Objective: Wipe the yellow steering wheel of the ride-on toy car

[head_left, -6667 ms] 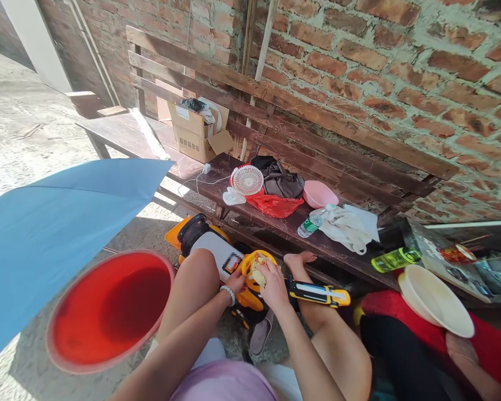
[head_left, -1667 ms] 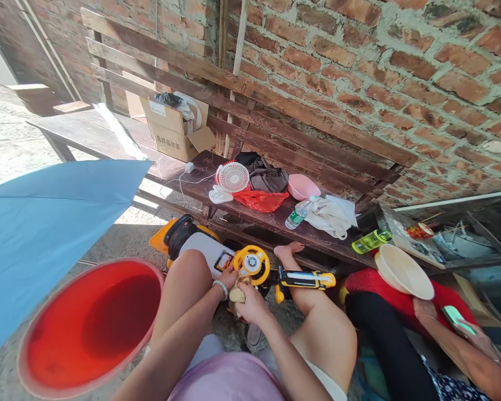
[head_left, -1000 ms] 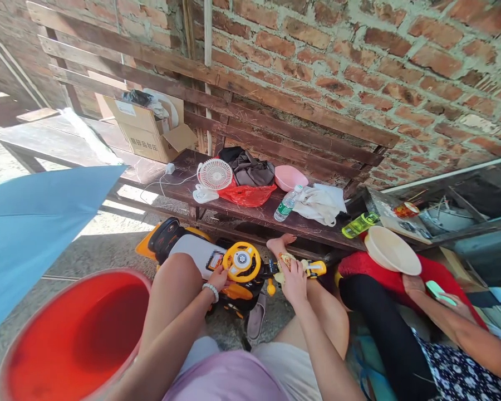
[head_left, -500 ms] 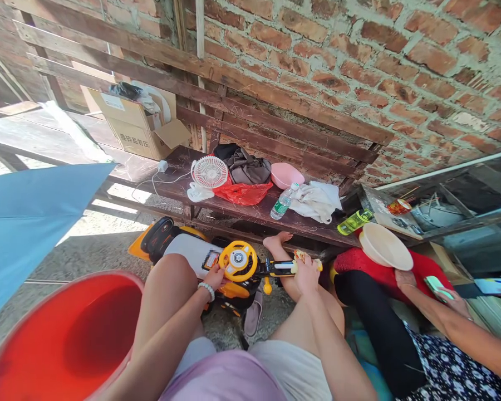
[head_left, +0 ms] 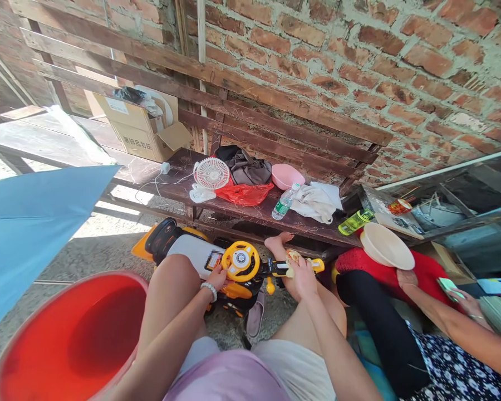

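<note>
Toy ride-on car (head_left: 192, 250) in yellow, orange and white, on the concrete floor just in front of the seated person's knees. Long axis runs roughly left to right across the view, dropping slightly to the right. Black end at upper left, yellow steering wheel (head_left: 241, 260) toward the right end, face up.

Left hand (head_left: 217, 277): half open, fingers loosely curled, touching the toy's body just left of the steering wheel. No clear grip. White bead bracelet (head_left: 209, 288) on the wrist.

Right hand (head_left: 304, 278): closed around a pale yellow lump (head_left: 293, 257), too small to tell what it is. Sits right of the wheel, against a yellow-and-black plastic bar (head_left: 304, 266) running out to the right. Bare foot (head_left: 279, 240) just above it.

Behind the toy: wooden bench (head_left: 234, 211) against a brick wall (head_left: 317, 50), holding a white desk fan (head_left: 212, 174), red plastic bag (head_left: 244, 194), pink bowl (head_left: 287, 176), water bottle (head_left: 283, 201) and white cloth (head_left: 317, 203).

Lower left: large red basin (head_left: 70, 340), well clear of the hands. Right side: a co-worker's hand (head_left: 407, 277) touches the rim of a cream plate (head_left: 387, 246). The co-worker's other hand (head_left: 461, 302) holds a green phone (head_left: 446, 285).
</note>
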The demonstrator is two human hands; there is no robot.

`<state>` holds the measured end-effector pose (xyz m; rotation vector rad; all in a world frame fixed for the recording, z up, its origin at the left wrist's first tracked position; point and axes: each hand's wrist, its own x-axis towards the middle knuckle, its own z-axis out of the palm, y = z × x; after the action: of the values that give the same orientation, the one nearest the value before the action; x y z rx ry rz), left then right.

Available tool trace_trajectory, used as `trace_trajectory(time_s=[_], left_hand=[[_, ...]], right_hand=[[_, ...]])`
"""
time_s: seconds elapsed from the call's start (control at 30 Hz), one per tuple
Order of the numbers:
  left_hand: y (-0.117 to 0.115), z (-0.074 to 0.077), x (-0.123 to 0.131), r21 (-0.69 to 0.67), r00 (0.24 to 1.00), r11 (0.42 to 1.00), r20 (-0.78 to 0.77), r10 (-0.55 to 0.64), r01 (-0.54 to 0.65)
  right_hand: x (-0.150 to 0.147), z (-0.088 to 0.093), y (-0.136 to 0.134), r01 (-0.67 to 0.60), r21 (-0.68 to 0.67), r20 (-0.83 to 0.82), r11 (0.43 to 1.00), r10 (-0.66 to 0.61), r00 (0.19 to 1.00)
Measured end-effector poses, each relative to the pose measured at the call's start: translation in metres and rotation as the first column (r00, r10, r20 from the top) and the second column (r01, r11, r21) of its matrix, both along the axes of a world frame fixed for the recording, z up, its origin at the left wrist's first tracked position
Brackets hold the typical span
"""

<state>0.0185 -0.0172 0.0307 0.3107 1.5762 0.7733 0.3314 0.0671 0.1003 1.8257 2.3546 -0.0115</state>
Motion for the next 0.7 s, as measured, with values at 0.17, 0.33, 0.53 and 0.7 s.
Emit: trace_trajectory(time_s=[0.17, 0.33, 0.53, 0.7], left_hand=[[0.003, -0.005, 0.001, -0.011, 1.0, 1.0, -0.008, 0.007, -0.007], [0.004, -0.006, 0.002, -0.014, 1.0, 1.0, -0.011, 0.025, -0.025], [0.003, -0.004, 0.001, -0.015, 1.0, 1.0, -0.008, 0.024, -0.024], [0.004, -0.006, 0.001, -0.012, 0.999, 1.0, -0.023, 0.024, -0.024]], right_hand=[[0.024, -0.002, 0.015, 0.17, 0.03, 0.0, 0.985, -0.17, 0.985], [-0.02, -0.016, -0.009, 0.093, 0.043, -0.059, 0.995, -0.09, 0.994], [-0.048, -0.032, -0.048, -0.002, -0.036, -0.306, 0.999, -0.009, 0.952], [0.013, -0.036, -0.054, 0.205, -0.003, -0.556, 0.979, -0.173, 0.813]])
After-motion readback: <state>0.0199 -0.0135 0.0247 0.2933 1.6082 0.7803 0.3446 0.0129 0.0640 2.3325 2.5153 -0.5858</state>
